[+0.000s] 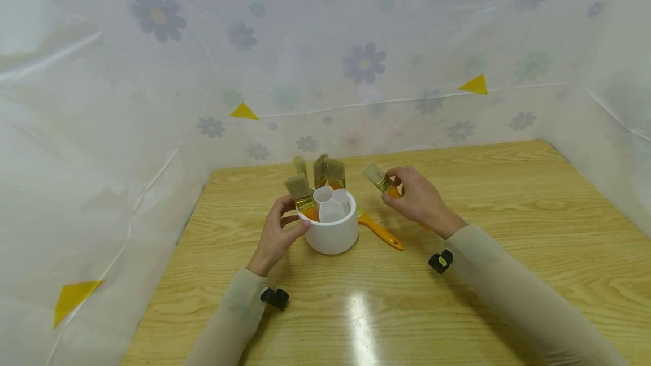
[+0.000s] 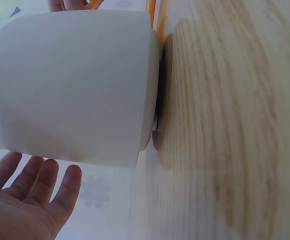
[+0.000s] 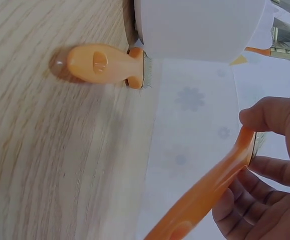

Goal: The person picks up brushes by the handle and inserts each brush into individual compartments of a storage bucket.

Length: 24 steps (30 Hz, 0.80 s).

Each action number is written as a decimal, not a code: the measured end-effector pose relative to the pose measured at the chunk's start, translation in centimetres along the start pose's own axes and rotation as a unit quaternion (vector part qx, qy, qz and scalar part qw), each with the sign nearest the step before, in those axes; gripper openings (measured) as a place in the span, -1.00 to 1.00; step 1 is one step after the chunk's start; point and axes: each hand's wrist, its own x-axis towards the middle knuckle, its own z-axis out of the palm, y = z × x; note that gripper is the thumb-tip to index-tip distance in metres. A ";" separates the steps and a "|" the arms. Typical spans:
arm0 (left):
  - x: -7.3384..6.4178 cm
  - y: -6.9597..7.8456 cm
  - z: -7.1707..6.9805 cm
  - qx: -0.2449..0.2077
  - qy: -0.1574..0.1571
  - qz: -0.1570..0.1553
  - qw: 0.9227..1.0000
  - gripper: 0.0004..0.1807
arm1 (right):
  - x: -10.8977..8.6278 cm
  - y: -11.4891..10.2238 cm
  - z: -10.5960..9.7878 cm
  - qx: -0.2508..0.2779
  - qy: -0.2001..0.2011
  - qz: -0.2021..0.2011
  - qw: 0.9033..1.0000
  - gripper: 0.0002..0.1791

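A round white brush holder [image 1: 331,237] with several compartments stands on the wooden table, and paintbrushes are upright in it. My left hand [image 1: 277,233] holds its left side, thumb at the near rim; the left wrist view has those fingertips against the white wall. Close beside that hand, a paintbrush [image 1: 300,192] with pale bristles leans in the left part of the holder. To the right, my right hand [image 1: 414,199] pinches another paintbrush [image 3: 205,192] near its ferrule, above the table, bristles toward the upper left in the head view.
One paintbrush with an orange handle [image 1: 381,232] lies on the table [image 1: 305,309] just right of the holder. More brushes [image 1: 328,171] stand at the holder's back. Flower-print sheeting [image 1: 325,72] hangs behind the table, with plain sheeting at the sides.
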 end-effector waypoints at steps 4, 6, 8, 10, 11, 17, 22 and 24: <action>0.0 0.0 0.0 0.002 0.001 0.002 1.000 -0.39 | -0.3 0.1 0.0 0.001 0.015 -0.011 1.000 -0.46; 0.0 0.0 0.0 0.002 0.001 0.004 1.000 -0.39 | -0.5 0.2 0.0 0.005 0.023 -0.016 1.000 -0.47; 0.0 0.0 0.0 -0.002 0.002 0.006 1.000 -0.39 | -0.8 0.3 0.0 0.007 0.030 -0.021 0.999 -0.47; 0.0 0.0 0.0 -0.005 0.003 0.009 1.000 -0.39 | -1.0 0.4 0.0 0.009 0.034 -0.027 0.999 -0.47; 0.0 -0.1 0.0 -0.006 0.004 0.009 1.000 -0.40 | -1.1 0.4 0.0 0.010 0.036 -0.029 0.999 -0.47; 0.0 -0.2 0.0 -0.011 0.007 0.009 1.000 -0.41 | -1.7 0.4 0.0 0.016 0.042 -0.039 0.998 -0.47; 0.0 -0.1 0.0 -0.012 0.005 0.012 1.000 -0.42 | -1.9 0.3 0.0 0.018 0.052 -0.048 0.997 -0.47; 0.0 -0.2 0.1 -0.012 0.005 0.010 1.000 -0.42 | -2.0 0.3 0.1 0.017 0.055 -0.053 0.997 -0.47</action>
